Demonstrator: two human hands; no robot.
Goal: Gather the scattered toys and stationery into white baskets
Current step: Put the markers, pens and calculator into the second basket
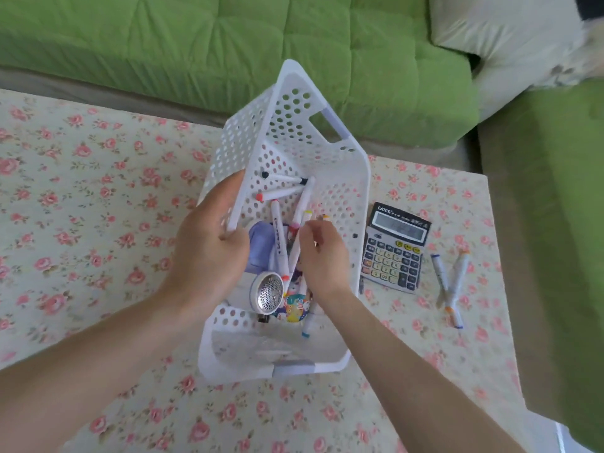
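Note:
A white perforated basket (pixel 340 178) stands on the flowered table in the middle of the head view. My left hand (pixel 209 243) grips its left rim. Inside lie several white markers (pixel 281 238), a lilac object (pixel 261 243), a round device with a metal mesh face (pixel 266 291) and a colourful round item (pixel 294 308). My right hand (pixel 322 253) is over the basket's inside with its fingers curled, pinching a marker with a yellow tip. To the right of the basket lie a calculator (pixel 395 246) and a few crossed markers (pixel 451 282).
The table wears a floral cloth (pixel 98 223); its right edge runs at about (pixel 500 256). A green sofa (pixel 228 44) stretches behind the table and down the right side. A pale cushion (pixel 510 31) sits at the back right.

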